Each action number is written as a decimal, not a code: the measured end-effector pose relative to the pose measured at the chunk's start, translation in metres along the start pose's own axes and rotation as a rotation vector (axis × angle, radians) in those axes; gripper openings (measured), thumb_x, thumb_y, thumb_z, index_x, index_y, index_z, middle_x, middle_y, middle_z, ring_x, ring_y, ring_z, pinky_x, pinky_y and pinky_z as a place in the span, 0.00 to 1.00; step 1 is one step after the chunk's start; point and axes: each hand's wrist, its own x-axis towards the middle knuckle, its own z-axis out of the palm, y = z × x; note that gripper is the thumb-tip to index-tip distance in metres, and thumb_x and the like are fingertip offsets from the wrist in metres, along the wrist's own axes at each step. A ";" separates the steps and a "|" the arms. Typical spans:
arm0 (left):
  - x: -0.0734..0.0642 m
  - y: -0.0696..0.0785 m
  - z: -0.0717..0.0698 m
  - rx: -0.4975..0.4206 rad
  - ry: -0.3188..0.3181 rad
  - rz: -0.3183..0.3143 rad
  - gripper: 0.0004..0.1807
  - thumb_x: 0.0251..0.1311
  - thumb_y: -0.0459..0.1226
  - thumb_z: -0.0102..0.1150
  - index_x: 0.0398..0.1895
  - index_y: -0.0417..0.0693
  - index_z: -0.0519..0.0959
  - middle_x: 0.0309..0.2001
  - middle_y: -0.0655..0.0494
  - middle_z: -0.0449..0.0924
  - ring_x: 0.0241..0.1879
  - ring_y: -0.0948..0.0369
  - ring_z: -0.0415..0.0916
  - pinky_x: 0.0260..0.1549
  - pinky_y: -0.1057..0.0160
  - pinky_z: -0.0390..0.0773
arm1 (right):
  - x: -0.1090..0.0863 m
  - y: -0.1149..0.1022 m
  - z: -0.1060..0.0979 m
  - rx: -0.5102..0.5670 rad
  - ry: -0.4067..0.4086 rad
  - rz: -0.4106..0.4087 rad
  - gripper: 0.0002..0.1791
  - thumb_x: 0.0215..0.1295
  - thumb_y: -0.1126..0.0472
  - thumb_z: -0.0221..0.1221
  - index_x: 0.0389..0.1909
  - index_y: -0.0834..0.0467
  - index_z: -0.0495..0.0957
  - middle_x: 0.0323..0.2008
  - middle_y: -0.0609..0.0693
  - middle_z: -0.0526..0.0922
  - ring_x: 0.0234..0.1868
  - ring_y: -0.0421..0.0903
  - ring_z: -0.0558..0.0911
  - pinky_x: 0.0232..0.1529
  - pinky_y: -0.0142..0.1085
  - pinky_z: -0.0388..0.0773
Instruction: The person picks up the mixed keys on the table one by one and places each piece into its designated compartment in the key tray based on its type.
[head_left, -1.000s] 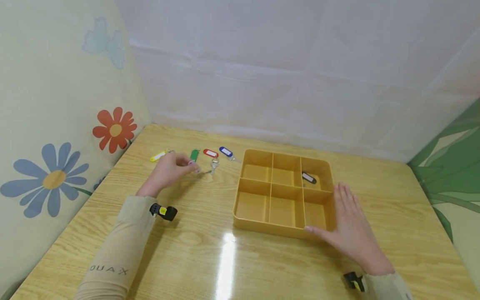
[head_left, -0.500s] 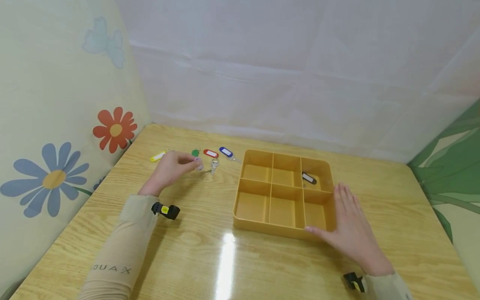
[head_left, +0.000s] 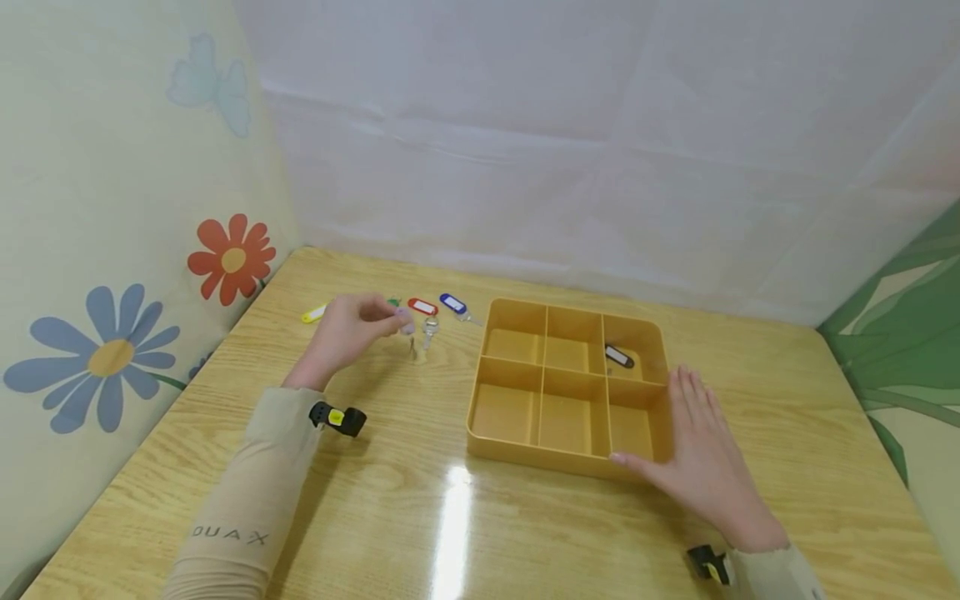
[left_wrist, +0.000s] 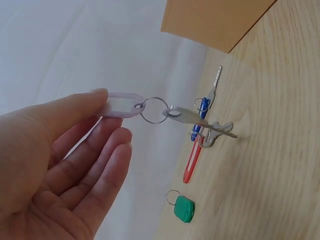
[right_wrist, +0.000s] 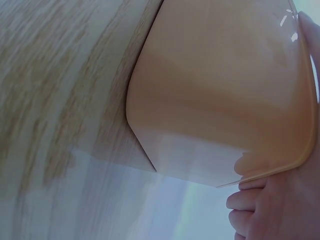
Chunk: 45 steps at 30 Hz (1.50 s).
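Between thumb and fingertips, my left hand [head_left: 341,337] pinches a pale lilac key tag [left_wrist: 124,105] with a white label. From its ring [left_wrist: 154,110] a metal key [left_wrist: 190,117] dangles above the table. A green key tag [left_wrist: 184,208], a red key tag [head_left: 423,307] and a blue key tag [head_left: 453,303] lie close by, with keys at the red and blue ones. My right hand [head_left: 705,454] rests with straight fingers along the right side of an orange six-part box [head_left: 536,457], thumb at its front rim. A black key tag [head_left: 619,356] lies in the back right compartment.
A yellow key tag [head_left: 314,314] lies left of my left hand, partly behind it. The wooden table [head_left: 375,500] meets a white sheet [head_left: 525,167] at the back and a flower-painted wall [head_left: 150,250] on the left.
My left hand has shifted slightly right with the lilac key tag, lifting it so its key hangs down. The green tag is now mostly covered. My right hand and the box stay put.
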 end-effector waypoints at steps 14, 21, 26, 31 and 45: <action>0.004 0.008 0.005 -0.061 0.081 0.020 0.19 0.61 0.52 0.72 0.43 0.47 0.88 0.40 0.53 0.88 0.40 0.56 0.85 0.46 0.50 0.80 | -0.001 0.000 0.000 -0.002 -0.002 -0.001 0.70 0.60 0.27 0.61 0.78 0.69 0.32 0.79 0.63 0.31 0.79 0.63 0.38 0.76 0.47 0.29; 0.008 0.012 0.007 -0.079 0.066 0.016 0.20 0.63 0.54 0.68 0.45 0.48 0.88 0.40 0.54 0.88 0.39 0.57 0.86 0.51 0.48 0.79 | 0.000 0.000 0.000 -0.003 0.003 -0.005 0.70 0.60 0.27 0.61 0.78 0.69 0.32 0.79 0.63 0.30 0.78 0.65 0.39 0.76 0.46 0.29; 0.009 0.012 0.007 -0.111 0.065 0.036 0.21 0.65 0.52 0.68 0.48 0.45 0.87 0.42 0.52 0.88 0.41 0.53 0.86 0.51 0.49 0.79 | -0.001 0.000 0.000 0.001 0.009 -0.007 0.70 0.60 0.27 0.62 0.78 0.69 0.32 0.79 0.63 0.31 0.78 0.65 0.40 0.76 0.46 0.29; 0.008 0.011 0.008 -0.131 0.062 0.066 0.20 0.67 0.49 0.67 0.50 0.43 0.86 0.45 0.51 0.88 0.42 0.51 0.86 0.49 0.50 0.81 | -0.001 0.000 0.001 0.003 0.011 -0.006 0.70 0.60 0.27 0.62 0.78 0.69 0.32 0.79 0.63 0.31 0.79 0.64 0.39 0.76 0.47 0.29; 0.008 0.019 0.010 -0.136 0.082 0.031 0.18 0.65 0.50 0.68 0.48 0.47 0.87 0.44 0.54 0.88 0.41 0.57 0.86 0.50 0.49 0.78 | -0.001 -0.001 0.000 0.002 0.011 -0.007 0.70 0.60 0.27 0.62 0.78 0.68 0.32 0.79 0.62 0.30 0.78 0.65 0.40 0.76 0.47 0.29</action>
